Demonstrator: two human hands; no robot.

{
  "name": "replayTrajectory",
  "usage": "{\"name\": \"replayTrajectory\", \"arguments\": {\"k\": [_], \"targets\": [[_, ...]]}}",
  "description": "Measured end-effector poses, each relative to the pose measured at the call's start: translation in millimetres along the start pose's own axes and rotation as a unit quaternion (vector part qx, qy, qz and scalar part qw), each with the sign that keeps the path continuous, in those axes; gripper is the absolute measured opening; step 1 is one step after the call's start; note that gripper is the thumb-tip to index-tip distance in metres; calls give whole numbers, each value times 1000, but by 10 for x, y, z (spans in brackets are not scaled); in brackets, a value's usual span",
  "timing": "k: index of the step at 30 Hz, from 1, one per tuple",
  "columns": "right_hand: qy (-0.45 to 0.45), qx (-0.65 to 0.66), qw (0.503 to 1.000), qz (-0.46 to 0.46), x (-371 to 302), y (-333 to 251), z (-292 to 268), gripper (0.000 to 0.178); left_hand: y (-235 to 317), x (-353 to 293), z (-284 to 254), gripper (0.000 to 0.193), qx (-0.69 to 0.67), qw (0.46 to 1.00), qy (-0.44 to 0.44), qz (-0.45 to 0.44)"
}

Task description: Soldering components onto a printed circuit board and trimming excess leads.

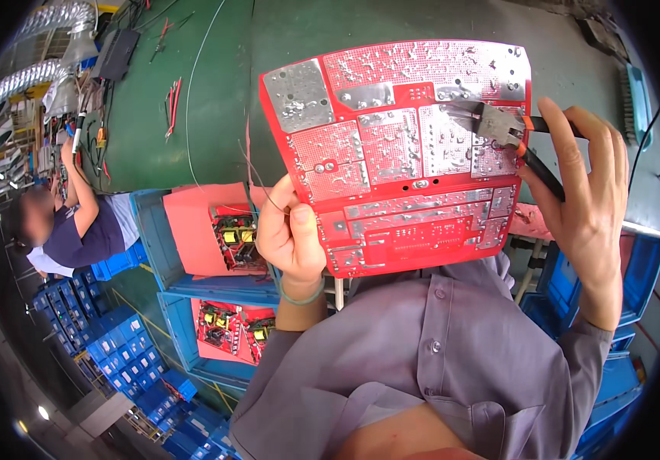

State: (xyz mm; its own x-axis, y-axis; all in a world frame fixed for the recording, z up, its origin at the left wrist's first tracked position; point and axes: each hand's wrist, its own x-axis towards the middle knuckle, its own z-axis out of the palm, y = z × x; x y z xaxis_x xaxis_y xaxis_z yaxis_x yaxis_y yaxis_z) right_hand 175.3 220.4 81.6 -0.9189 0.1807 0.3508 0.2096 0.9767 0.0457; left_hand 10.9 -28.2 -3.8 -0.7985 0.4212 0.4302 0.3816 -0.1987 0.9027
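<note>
A large red circuit board (393, 218) is held up in front of my chest, its soldered side with silver pads and solder joints facing me. My left hand (293, 239) grips the board's lower left edge, the thumb on its face and the other fingers partly hidden behind. A thin wire passes close to those fingers; whether they hold it I cannot tell. My right hand (592, 192) is closed around cutting pliers (501, 126) with black and orange handles. The pliers' jaws lie over the board's upper right part, pointing left; whether the tips touch it is unclear.
Behind the board stretches a green work surface (219, 92) with red-handled tools (173, 107) and loose wires. Blue crates (163, 287) at lower left hold boards on pink sheets. More blue bins (632, 280) stand at right. A co-worker (88, 222) works at far left.
</note>
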Motion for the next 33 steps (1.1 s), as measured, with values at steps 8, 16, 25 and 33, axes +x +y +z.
{"name": "replayTrajectory", "arguments": {"k": [8,16,25,33], "targets": [[-12,-64,997,-35,187,-113,-30,67,-13,8,-20,38,-13,1000,-15,4],[-10,-107,993,-54,181,-156,-46,65,-18,2,10,37,-45,999,-13,-4],[5,-38,999,-36,172,-143,67,61,-2,27,-15,35,-26,999,-35,8],[-8,-72,996,-49,144,-108,-45,64,-4,16,24,36,-19,1000,-11,15]]}}
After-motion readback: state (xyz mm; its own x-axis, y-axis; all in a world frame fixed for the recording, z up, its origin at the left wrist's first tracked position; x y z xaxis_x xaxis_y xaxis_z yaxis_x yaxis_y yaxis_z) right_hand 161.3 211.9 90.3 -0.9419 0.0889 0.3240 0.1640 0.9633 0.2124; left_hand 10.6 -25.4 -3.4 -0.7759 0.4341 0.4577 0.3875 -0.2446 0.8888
